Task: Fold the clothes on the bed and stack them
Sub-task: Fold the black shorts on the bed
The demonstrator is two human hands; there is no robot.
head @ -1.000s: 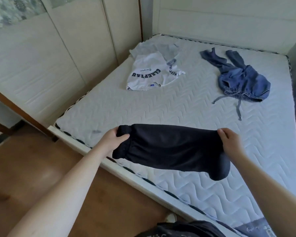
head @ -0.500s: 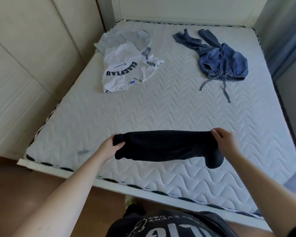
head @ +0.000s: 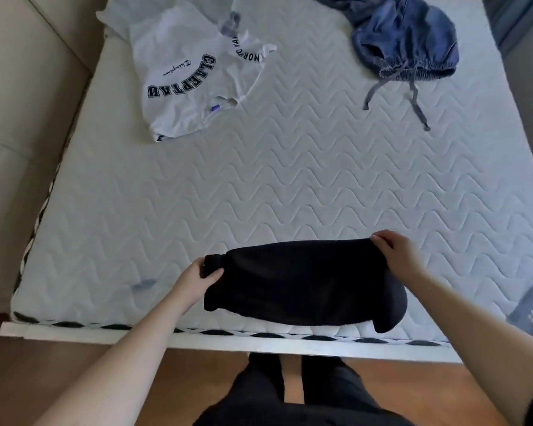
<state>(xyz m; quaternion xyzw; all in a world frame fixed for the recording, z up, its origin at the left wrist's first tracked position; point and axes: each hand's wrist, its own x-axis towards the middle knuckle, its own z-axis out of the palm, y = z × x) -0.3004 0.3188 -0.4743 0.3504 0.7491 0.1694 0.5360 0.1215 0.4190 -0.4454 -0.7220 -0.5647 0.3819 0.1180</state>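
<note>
Left hand [head: 197,279] pinches one end of the black garment [head: 302,287] — it has come lower than a second ago, its bottom edge now touching or just above the mattress [head: 290,179] near the front edge. Right hand [head: 396,252] grips the other end. Likely being laid flat for folding. White T-shirt [head: 185,78] and blue trousers [head: 403,38] lie unfolded farther back.

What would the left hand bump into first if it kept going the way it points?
Probably nothing but bare mattress. The left hand, gripping the black garment, points up and right, roughly toward the blue shorts far off; depth is unclear.
</note>
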